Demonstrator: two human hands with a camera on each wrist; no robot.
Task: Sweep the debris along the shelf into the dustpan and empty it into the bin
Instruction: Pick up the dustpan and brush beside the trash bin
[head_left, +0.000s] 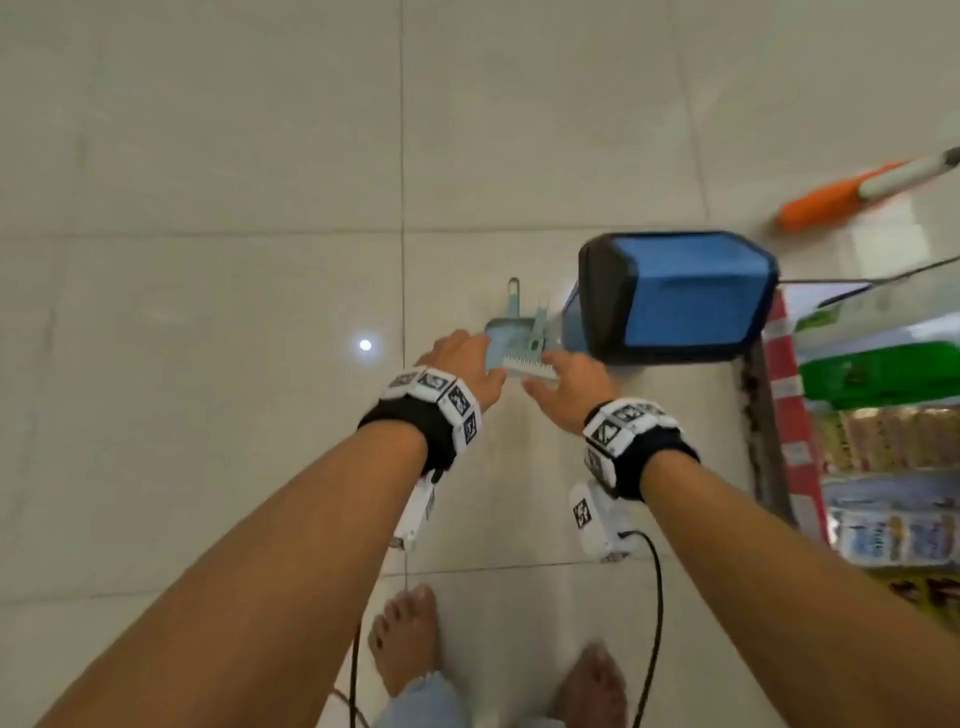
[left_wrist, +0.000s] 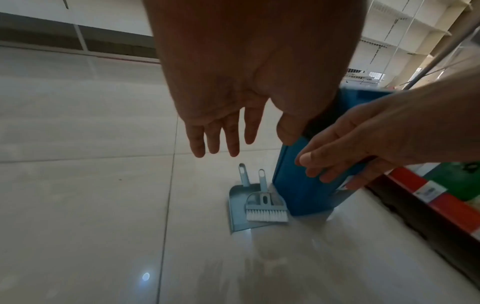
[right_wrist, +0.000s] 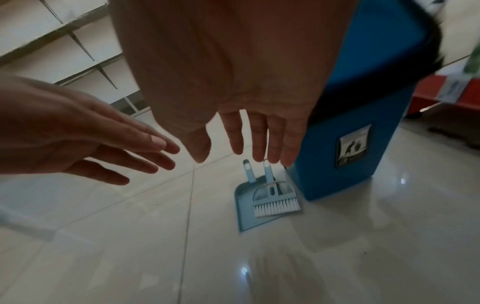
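Note:
A grey-blue dustpan (head_left: 501, 335) (left_wrist: 237, 207) (right_wrist: 246, 211) lies flat on the tiled floor, with a small hand brush (head_left: 530, 364) (left_wrist: 266, 210) (right_wrist: 275, 202) resting in it, white bristles toward me. A blue bin with a black swing lid (head_left: 675, 296) (left_wrist: 306, 189) (right_wrist: 363, 102) stands just right of them. My left hand (head_left: 457, 358) (left_wrist: 221, 131) and right hand (head_left: 566, 382) (right_wrist: 249, 139) both hover above the dustpan and brush, fingers straight and spread, holding nothing. Debris cannot be made out.
A shelf unit with a red edge strip (head_left: 784, 415) and packaged goods (head_left: 893, 483) runs along the right. An orange-and-white handled tool (head_left: 862, 192) lies on the floor beyond the bin. My bare feet (head_left: 405, 639) stand on pale tiles. Empty white shelving (right_wrist: 64, 41) stands across the aisle.

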